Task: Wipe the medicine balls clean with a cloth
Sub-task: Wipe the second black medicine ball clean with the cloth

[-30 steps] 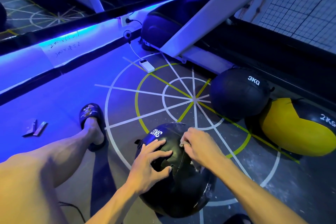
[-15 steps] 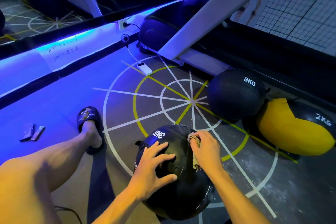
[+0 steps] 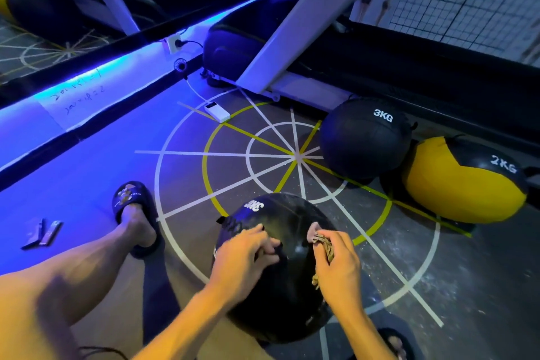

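Right hand (image 3: 339,260) pinches one cloth (image 3: 321,241); left hand (image 3: 245,257) steadies one of three medicine balls (image 3: 289,231).

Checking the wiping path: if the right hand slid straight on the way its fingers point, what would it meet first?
Probably just more of the near black medicine ball; the right hand points up over its top.

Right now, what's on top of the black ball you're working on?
On the near black ball: the left hand, fingers curled on its surface, and the right hand gripping a cloth against it. The ball's surface beneath both hands is covered.
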The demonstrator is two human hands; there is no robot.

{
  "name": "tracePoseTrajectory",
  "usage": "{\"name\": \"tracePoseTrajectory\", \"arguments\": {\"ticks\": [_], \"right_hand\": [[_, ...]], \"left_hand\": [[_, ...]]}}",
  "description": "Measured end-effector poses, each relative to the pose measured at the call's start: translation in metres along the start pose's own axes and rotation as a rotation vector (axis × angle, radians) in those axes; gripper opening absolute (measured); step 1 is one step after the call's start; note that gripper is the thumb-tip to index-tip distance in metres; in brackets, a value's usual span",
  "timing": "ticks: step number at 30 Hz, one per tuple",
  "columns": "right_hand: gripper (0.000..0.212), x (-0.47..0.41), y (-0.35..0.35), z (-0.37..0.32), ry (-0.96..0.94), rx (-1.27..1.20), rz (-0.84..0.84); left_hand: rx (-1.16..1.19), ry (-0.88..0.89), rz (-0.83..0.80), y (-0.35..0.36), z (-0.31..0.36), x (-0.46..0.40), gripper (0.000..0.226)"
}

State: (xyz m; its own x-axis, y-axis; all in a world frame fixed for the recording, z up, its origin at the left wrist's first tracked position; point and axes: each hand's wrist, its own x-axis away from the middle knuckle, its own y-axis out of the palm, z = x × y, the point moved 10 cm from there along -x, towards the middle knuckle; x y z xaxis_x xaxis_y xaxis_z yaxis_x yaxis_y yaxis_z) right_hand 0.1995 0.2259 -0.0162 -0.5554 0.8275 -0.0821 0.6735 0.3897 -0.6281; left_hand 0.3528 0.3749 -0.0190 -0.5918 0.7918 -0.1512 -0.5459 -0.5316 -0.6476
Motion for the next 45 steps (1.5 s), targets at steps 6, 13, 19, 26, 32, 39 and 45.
{"name": "tracePoseTrajectory", "arguments": {"ticks": [6, 13, 19, 26, 32, 39, 45], "right_hand": [[0.016, 0.016, -0.013, 0.029, 0.242, -0.239, -0.073], [0.017, 0.010, -0.068, 0.074, 0.459, -0.610, 0.249], [0.014, 0.013, -0.033, 0.059, 0.335, -0.436, 0.201], [0.019, 0.054, 0.056, -0.002, 0.056, -0.319, 0.042], [0.048, 0.083, 0.099, -0.050, -0.369, -0.157, -0.062], [0.067, 0.069, 0.118, -0.052, -0.567, -0.081, -0.175], [0.051, -0.037, 0.117, -0.001, 0.023, -0.086, -0.167]], "left_hand": [[-0.395, 0.179, -0.200, -0.039, 0.021, -0.082, 0.007], [-0.352, 0.397, -0.259, -0.041, 0.054, -0.089, 0.009], [-0.273, 0.384, -0.246, -0.049, 0.028, -0.054, 0.023], [0.145, -0.077, 0.089, -0.076, -0.063, -0.012, 0.028], [0.143, -0.212, 0.197, -0.090, -0.084, 0.003, 0.023], [0.170, -0.277, 0.242, -0.098, -0.103, 0.016, 0.005], [0.233, -0.322, 0.193, -0.098, -0.109, 0.024, 0.012]]}}
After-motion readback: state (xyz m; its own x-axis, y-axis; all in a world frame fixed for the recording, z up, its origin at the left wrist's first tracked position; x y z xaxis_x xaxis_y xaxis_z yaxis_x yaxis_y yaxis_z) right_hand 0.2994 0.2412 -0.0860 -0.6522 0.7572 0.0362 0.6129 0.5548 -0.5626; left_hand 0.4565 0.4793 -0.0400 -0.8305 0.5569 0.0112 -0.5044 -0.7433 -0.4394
